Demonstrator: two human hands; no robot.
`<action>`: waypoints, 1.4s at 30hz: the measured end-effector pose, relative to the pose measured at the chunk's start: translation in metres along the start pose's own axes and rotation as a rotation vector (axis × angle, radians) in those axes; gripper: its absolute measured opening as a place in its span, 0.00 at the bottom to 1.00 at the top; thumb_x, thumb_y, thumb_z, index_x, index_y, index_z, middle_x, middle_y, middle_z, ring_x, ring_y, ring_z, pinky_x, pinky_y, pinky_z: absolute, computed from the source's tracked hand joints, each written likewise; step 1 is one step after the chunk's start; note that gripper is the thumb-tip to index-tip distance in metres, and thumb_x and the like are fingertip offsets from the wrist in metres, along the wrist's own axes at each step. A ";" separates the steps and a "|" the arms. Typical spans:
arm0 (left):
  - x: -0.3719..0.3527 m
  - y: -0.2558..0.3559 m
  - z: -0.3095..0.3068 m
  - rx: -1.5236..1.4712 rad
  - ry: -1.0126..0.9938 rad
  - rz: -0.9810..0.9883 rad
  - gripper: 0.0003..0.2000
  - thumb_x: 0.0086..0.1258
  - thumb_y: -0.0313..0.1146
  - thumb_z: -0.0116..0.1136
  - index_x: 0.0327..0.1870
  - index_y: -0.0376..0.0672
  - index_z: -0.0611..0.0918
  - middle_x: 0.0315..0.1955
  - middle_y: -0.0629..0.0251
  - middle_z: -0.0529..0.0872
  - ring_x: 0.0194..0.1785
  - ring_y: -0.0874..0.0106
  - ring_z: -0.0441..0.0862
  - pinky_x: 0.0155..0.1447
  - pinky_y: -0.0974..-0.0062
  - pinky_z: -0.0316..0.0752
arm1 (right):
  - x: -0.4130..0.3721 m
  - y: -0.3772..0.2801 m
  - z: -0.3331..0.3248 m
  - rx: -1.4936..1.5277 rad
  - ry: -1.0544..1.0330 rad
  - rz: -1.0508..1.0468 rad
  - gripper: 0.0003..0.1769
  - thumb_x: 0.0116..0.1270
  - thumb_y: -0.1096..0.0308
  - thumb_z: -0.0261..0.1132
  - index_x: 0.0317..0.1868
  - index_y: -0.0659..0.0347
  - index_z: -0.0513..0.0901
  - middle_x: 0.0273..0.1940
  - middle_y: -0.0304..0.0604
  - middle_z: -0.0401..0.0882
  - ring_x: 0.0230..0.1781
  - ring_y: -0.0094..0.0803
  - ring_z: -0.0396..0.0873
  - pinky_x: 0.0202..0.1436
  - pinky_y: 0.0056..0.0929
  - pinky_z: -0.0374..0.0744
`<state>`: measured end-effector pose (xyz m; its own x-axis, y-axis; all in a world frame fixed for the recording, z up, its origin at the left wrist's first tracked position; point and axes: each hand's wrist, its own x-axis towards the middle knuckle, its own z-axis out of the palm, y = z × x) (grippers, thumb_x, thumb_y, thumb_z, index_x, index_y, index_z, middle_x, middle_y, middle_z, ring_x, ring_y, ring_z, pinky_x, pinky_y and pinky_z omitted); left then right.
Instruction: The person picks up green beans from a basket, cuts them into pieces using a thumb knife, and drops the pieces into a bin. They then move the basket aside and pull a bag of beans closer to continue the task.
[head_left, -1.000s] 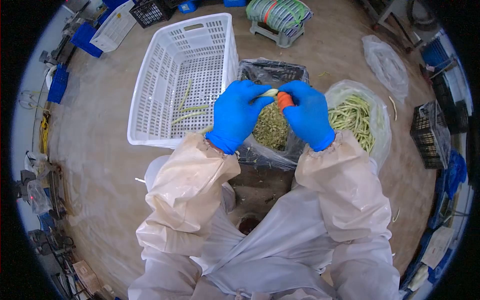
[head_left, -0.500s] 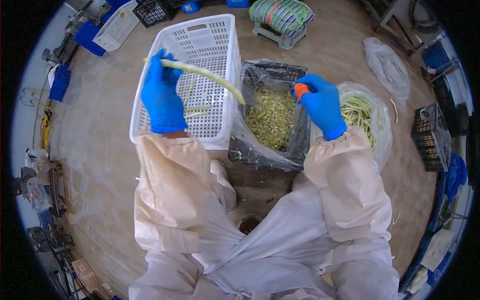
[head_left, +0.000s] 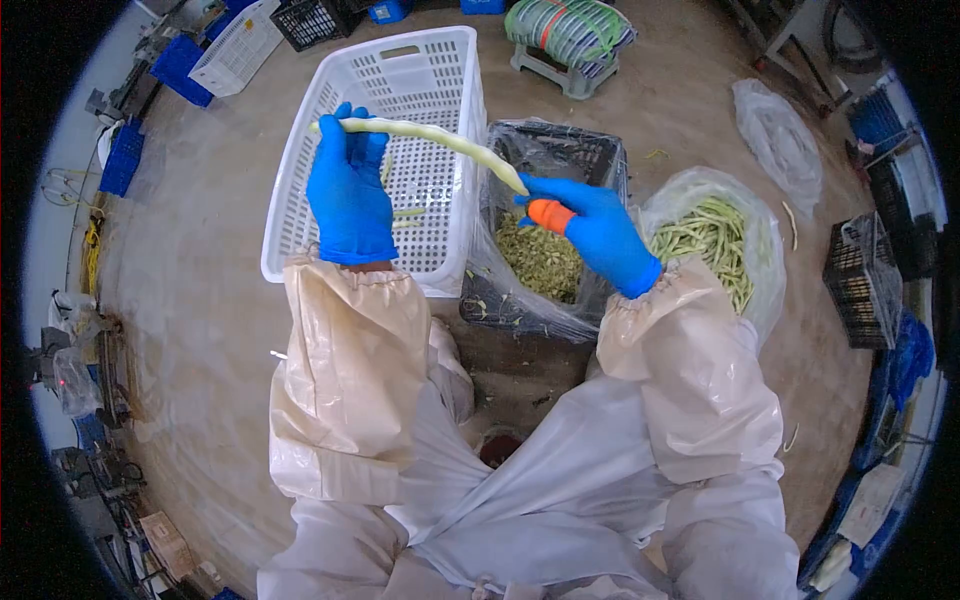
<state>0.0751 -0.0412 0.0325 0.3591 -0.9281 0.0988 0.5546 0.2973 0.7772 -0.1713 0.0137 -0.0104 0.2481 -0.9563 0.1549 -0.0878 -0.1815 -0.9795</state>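
Note:
My left hand [head_left: 350,195], in a blue glove, is closed on one end of a long pale green bean [head_left: 430,132], which stretches rightward over the white basket [head_left: 473,130]. My right hand [head_left: 598,228], also gloved in blue, has its fingers at the bean's other end, with the tip between forefinger and thumb. An orange thumb sleeve [head_left: 550,215] covers that thumb. Below my right hand stands a black crate [head_left: 607,155] lined with clear plastic. Small chopped green bits [head_left: 540,262] fill its bottom, partly hidden by the hand. A few beans lie in the white basket.
To the right, a clear plastic bag [head_left: 765,250] holds a heap of beans [head_left: 710,235]. A tied striped bundle [head_left: 570,30] rests on a small stool [head_left: 575,80] at the back. Another plastic bag [head_left: 778,140] and a black crate [head_left: 862,280] are at the far right.
My right hand has moved left, from the crate's right side to the bean's free end. My left hand has shifted slightly right and down with the bean.

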 end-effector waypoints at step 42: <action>0.010 0.071 0.001 0.398 0.287 0.572 0.09 0.63 0.29 0.59 0.38 0.31 0.82 0.29 0.60 0.83 0.28 0.74 0.79 0.34 0.80 0.73 | 0.009 0.008 -0.058 -0.207 0.323 0.142 0.10 0.57 0.68 0.62 0.36 0.65 0.83 0.29 0.48 0.82 0.29 0.30 0.80 0.31 0.29 0.79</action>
<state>0.1170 -0.0301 0.0893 0.7215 -0.5420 0.4309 -0.0708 0.5612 0.8246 -0.2257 -0.0099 -0.0089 -0.0929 -0.9920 0.0853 -0.2997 -0.0538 -0.9525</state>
